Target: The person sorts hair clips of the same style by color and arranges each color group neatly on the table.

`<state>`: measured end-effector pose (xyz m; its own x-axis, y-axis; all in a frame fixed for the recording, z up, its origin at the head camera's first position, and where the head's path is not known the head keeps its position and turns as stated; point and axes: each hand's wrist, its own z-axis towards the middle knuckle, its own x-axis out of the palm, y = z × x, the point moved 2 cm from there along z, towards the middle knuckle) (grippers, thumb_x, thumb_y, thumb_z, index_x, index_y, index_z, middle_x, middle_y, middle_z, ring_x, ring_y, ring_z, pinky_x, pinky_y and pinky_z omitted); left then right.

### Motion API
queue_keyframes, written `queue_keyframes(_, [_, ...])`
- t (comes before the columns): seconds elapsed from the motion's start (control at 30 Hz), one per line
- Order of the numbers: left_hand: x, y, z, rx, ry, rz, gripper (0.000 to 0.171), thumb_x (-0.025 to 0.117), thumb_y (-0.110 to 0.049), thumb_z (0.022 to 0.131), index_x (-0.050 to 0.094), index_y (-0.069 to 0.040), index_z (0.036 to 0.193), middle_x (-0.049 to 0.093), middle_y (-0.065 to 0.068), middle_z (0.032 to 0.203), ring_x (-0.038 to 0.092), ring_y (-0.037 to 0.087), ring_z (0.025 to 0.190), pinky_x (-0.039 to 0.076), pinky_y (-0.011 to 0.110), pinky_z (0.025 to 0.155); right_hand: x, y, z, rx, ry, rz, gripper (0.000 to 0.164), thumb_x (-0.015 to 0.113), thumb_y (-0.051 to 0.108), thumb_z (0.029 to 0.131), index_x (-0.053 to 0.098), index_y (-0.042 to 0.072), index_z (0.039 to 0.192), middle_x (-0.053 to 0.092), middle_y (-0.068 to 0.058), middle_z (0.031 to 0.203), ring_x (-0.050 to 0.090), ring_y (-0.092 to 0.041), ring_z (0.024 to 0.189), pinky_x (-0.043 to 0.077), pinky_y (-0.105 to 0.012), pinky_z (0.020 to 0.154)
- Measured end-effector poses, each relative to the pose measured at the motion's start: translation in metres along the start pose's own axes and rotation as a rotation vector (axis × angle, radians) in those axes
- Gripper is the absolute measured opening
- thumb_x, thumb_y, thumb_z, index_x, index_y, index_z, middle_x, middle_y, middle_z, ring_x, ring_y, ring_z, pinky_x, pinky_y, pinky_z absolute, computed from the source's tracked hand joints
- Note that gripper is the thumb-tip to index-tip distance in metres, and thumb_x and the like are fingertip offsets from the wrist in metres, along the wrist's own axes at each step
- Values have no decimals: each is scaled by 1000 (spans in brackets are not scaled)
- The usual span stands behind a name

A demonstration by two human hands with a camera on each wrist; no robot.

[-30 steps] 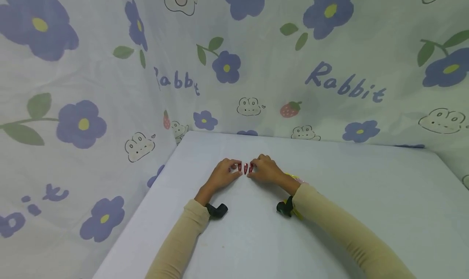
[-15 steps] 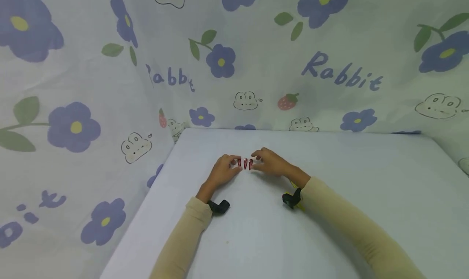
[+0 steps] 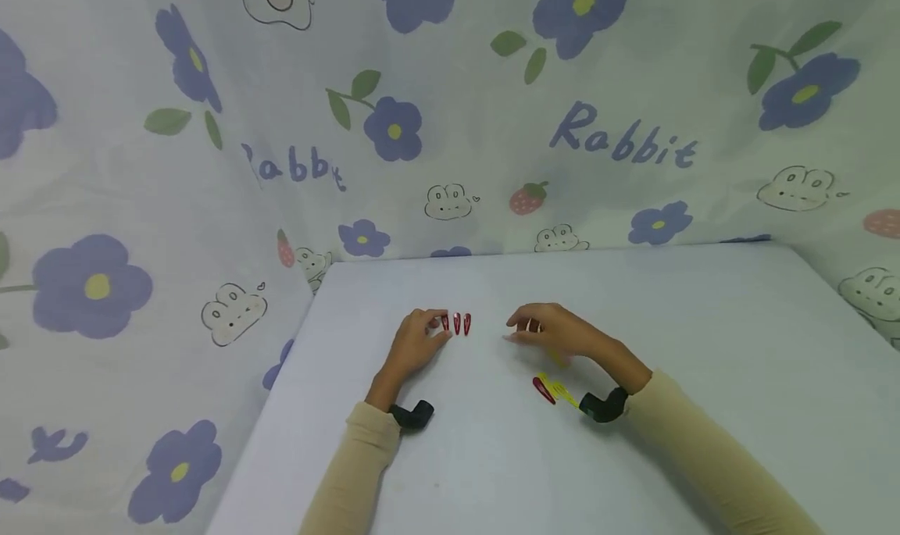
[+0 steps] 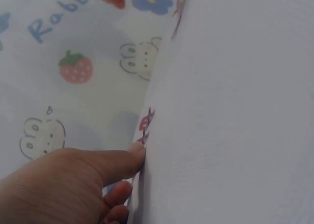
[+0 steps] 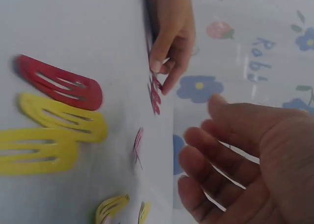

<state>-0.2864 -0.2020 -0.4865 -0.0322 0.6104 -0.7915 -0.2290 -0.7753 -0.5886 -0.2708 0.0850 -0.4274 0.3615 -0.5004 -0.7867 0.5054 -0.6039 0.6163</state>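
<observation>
Three red snap hair clips stand side by side in a short row on the white table in the head view. My left hand (image 3: pixel 411 346) pinches the leftmost red hair clip (image 3: pixel 445 323) between thumb and fingers. Just right of it are the middle red hair clip (image 3: pixel 457 324) and the right red hair clip (image 3: pixel 467 325). My right hand (image 3: pixel 562 332) hovers apart from the row, fingers loosely bent, holding nothing. Near its wrist lie a loose red hair clip (image 5: pixel 61 82) and yellow hair clips (image 5: pixel 39 151), large in the right wrist view.
A pink hair clip (image 5: pixel 138 146) and another yellow hair clip (image 5: pixel 112 208) lie farther off in the right wrist view. The white table (image 3: pixel 492 457) meets a patterned cloth backdrop (image 3: pixel 478 144) behind and at the left. A black wrist camera (image 3: pixel 603 404) sits on the right wrist.
My right hand has let go of the right red clip and drawn away to the right, uncovering the loose clips near its wrist. My left hand stays at the leftmost clip.
</observation>
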Motion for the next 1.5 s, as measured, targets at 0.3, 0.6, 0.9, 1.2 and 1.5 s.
queue_keyframes(0.3, [-6, -1, 0, -10, 0, -5, 44, 73, -28, 92, 64, -16, 133, 62, 6, 106, 54, 21, 94, 45, 39, 82, 8, 0, -34, -64, 188, -66, 29, 76, 24, 89, 71, 14, 115, 66, 7, 104, 59, -11, 94, 51, -26, 82])
queue_keyframes(0.6, [-2, -1, 3, -10, 20, 3, 44, 72, -27, 93, 63, -16, 134, 61, 7, 106, 53, 22, 94, 44, 39, 82, 18, 0, -47, -114, 224, -148, 36, 83, 25, 83, 72, 15, 116, 61, 7, 111, 54, -13, 105, 50, -28, 91])
queue_keyframes(0.9, [3, -1, 0, 0, 27, 2, 43, 72, -28, 93, 63, -15, 133, 62, 7, 106, 54, 22, 93, 45, 39, 82, 20, -6, -52, -115, 215, -181, 31, 83, 26, 82, 70, 21, 109, 58, 9, 111, 54, -13, 108, 51, -31, 93])
queue_keyframes(1.2, [-3, 1, 1, 31, -33, 15, 42, 73, -26, 92, 65, -12, 131, 63, 8, 104, 54, 22, 92, 44, 38, 81, 15, -4, -43, -117, 224, -183, 26, 83, 26, 83, 65, 23, 101, 55, 11, 107, 54, -10, 104, 50, -30, 93])
queue_keyframes(1.5, [-1, -1, -1, -2, 6, 16, 43, 71, -27, 93, 63, -14, 133, 62, 8, 108, 55, 23, 95, 46, 41, 84, 18, -3, -49, -76, 216, -145, 30, 84, 26, 82, 61, 21, 101, 55, 10, 101, 52, -9, 97, 49, -26, 86])
